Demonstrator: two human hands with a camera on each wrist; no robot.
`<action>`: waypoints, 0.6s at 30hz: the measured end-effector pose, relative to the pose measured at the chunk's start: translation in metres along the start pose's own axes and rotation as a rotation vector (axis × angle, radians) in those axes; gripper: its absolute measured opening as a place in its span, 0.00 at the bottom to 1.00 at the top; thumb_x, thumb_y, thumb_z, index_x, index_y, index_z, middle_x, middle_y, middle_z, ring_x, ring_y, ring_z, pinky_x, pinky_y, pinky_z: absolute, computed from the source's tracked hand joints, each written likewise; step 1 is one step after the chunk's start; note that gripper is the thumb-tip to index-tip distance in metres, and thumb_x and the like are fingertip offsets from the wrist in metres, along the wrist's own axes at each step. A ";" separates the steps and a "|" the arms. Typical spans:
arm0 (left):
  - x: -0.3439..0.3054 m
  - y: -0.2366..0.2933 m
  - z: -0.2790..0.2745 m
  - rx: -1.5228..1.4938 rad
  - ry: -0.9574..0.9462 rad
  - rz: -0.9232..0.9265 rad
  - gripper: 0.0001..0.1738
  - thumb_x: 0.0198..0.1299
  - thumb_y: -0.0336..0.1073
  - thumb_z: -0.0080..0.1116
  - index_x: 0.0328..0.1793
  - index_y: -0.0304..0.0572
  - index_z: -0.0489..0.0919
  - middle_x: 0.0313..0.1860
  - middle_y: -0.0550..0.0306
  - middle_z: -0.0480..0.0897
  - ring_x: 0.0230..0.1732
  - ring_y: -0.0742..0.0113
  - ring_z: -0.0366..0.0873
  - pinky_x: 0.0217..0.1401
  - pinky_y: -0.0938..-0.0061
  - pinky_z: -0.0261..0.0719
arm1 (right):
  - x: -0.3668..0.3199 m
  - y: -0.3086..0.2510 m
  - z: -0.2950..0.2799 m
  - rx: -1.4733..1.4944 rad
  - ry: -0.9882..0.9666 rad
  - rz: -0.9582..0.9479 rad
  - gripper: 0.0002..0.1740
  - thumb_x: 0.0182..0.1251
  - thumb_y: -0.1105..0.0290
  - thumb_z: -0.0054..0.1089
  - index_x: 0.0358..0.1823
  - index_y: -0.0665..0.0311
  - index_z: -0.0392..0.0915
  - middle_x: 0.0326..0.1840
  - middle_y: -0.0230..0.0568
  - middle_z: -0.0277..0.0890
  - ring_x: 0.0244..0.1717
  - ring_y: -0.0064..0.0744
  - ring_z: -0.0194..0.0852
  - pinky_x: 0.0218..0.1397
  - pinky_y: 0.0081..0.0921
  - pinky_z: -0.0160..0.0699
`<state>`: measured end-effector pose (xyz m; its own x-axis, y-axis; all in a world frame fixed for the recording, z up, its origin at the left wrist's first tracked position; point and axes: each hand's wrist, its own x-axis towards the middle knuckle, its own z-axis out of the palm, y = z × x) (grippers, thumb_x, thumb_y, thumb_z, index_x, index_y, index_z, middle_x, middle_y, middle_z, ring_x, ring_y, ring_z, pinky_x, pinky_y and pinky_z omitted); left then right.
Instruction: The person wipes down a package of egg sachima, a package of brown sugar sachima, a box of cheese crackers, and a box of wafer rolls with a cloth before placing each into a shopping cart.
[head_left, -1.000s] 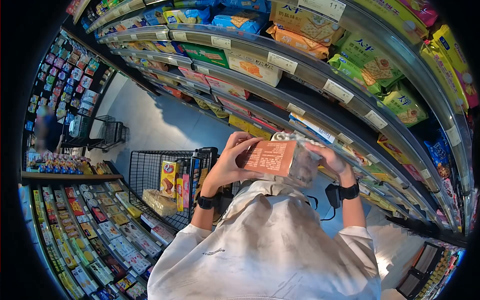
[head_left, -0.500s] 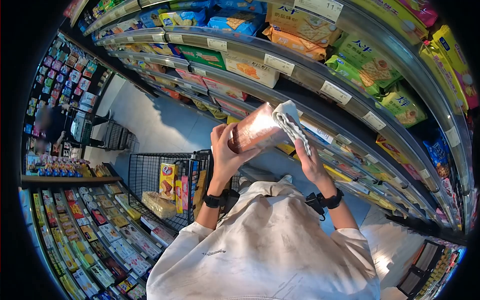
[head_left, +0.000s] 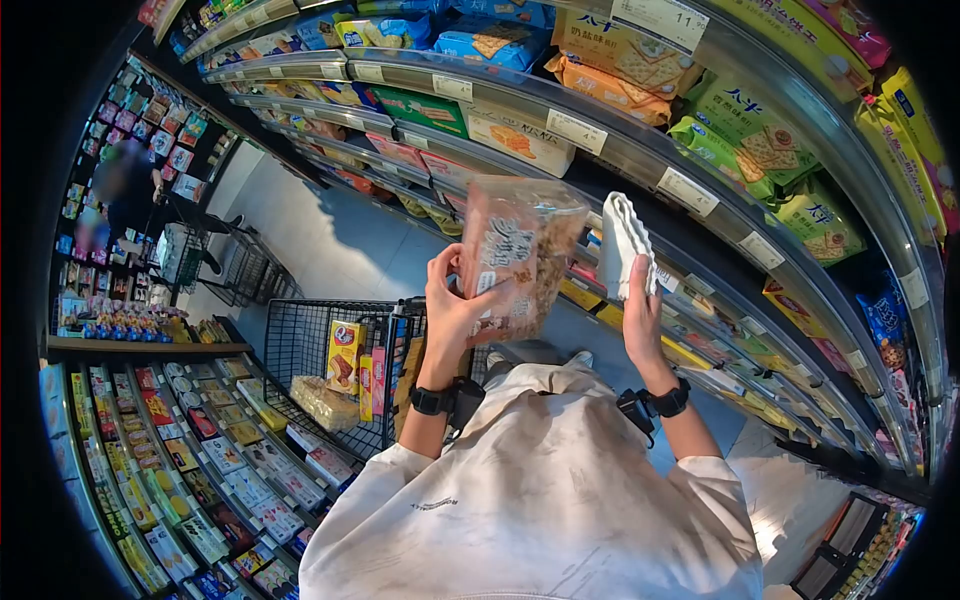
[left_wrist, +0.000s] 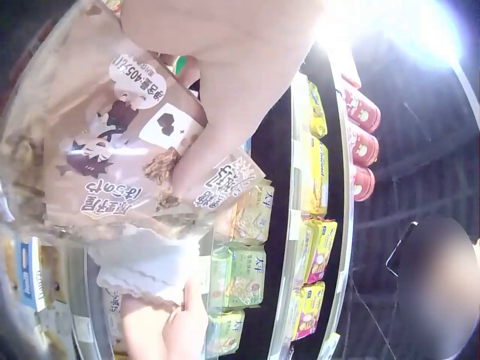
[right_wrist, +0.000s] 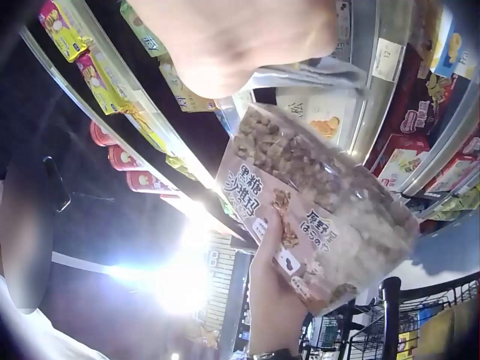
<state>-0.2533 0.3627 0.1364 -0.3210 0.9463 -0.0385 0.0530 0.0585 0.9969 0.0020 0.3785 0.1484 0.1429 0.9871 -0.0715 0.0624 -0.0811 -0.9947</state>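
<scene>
My left hand (head_left: 455, 312) grips a clear pack of sachima (head_left: 548, 262) with a pinkish-brown printed label and holds it upright in front of my body. In the right wrist view the thumb lies across the front of the sachima pack (right_wrist: 322, 210), and nut-brown pieces show through the film. To the right of it, my right hand (head_left: 642, 322) holds a folded white cloth (head_left: 622, 245) between thumb and fingers. The cloth (left_wrist: 146, 266) shows beyond the pack in the left wrist view.
Shelves of crackers and biscuits (head_left: 745, 135) run along the front and right. A black wire cart (head_left: 285, 340) at the left holds boxes and a bag (head_left: 328, 402). Low display racks (head_left: 190, 450) stand at the left. Farther off, a person (head_left: 130, 190) is beside another cart (head_left: 245, 265).
The sachima pack has turned from its brown printed side to its labelled front. My right hand has come away from the pack to the right with the cloth.
</scene>
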 end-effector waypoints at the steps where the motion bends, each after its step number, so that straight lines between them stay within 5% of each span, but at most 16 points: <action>1: -0.003 0.006 0.002 0.007 -0.048 -0.007 0.45 0.39 0.36 0.85 0.65 0.33 0.74 0.56 0.58 0.69 0.57 0.67 0.71 0.56 0.72 0.78 | 0.001 -0.002 0.001 -0.010 -0.019 -0.048 0.34 0.84 0.42 0.40 0.57 0.73 0.74 0.37 0.29 0.65 0.37 0.25 0.58 0.42 0.27 0.65; 2: -0.006 0.010 0.005 0.019 -0.090 0.012 0.45 0.40 0.35 0.85 0.66 0.32 0.73 0.55 0.58 0.69 0.57 0.68 0.72 0.55 0.73 0.80 | 0.002 0.001 -0.001 -0.071 -0.072 0.099 0.36 0.84 0.42 0.40 0.65 0.74 0.71 0.44 0.34 0.70 0.43 0.27 0.63 0.49 0.28 0.68; 5: -0.012 0.006 0.011 -0.043 -0.094 0.006 0.43 0.44 0.24 0.79 0.68 0.33 0.70 0.57 0.54 0.75 0.53 0.68 0.82 0.53 0.73 0.87 | -0.003 0.002 0.014 0.006 -0.191 -0.024 0.37 0.84 0.43 0.40 0.71 0.74 0.66 0.58 0.43 0.74 0.56 0.30 0.68 0.62 0.29 0.68; 6: -0.016 0.020 0.014 -0.178 -0.072 -0.090 0.37 0.50 0.26 0.76 0.67 0.33 0.71 0.56 0.53 0.78 0.51 0.68 0.83 0.53 0.72 0.86 | -0.003 0.008 0.013 0.011 -0.281 -0.032 0.38 0.84 0.45 0.42 0.75 0.74 0.63 0.72 0.50 0.69 0.71 0.36 0.64 0.75 0.30 0.59; 9: -0.011 0.023 0.011 -0.436 -0.050 -0.185 0.36 0.55 0.30 0.76 0.68 0.33 0.70 0.56 0.53 0.79 0.52 0.69 0.82 0.56 0.70 0.83 | -0.010 0.014 0.017 -0.028 -0.491 -0.043 0.37 0.84 0.46 0.44 0.76 0.73 0.62 0.75 0.50 0.67 0.76 0.37 0.61 0.78 0.31 0.55; 11: -0.010 0.028 0.006 -0.453 -0.060 -0.145 0.30 0.61 0.32 0.71 0.66 0.33 0.71 0.53 0.52 0.83 0.51 0.68 0.82 0.56 0.71 0.83 | -0.013 0.006 0.020 -0.065 -0.420 -0.143 0.39 0.82 0.45 0.48 0.77 0.72 0.62 0.76 0.47 0.66 0.77 0.36 0.60 0.79 0.31 0.55; 13: -0.013 0.036 0.000 -0.527 -0.136 -0.225 0.27 0.63 0.34 0.70 0.64 0.34 0.73 0.52 0.55 0.83 0.51 0.69 0.83 0.55 0.71 0.82 | -0.011 -0.010 0.018 0.090 -0.536 0.048 0.38 0.80 0.46 0.52 0.77 0.71 0.62 0.77 0.44 0.64 0.77 0.35 0.59 0.78 0.31 0.56; 18: -0.028 0.028 0.004 -0.575 -0.172 -0.387 0.23 0.71 0.43 0.64 0.63 0.33 0.76 0.52 0.59 0.83 0.47 0.77 0.82 0.50 0.77 0.82 | -0.003 0.002 0.024 0.353 -0.632 0.172 0.57 0.59 0.49 0.78 0.80 0.68 0.53 0.72 0.45 0.68 0.71 0.33 0.66 0.76 0.31 0.63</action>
<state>-0.2390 0.3391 0.1653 -0.0598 0.9309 -0.3603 -0.5569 0.2684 0.7860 -0.0218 0.3782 0.1447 -0.4802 0.8640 -0.1513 -0.2455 -0.2979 -0.9225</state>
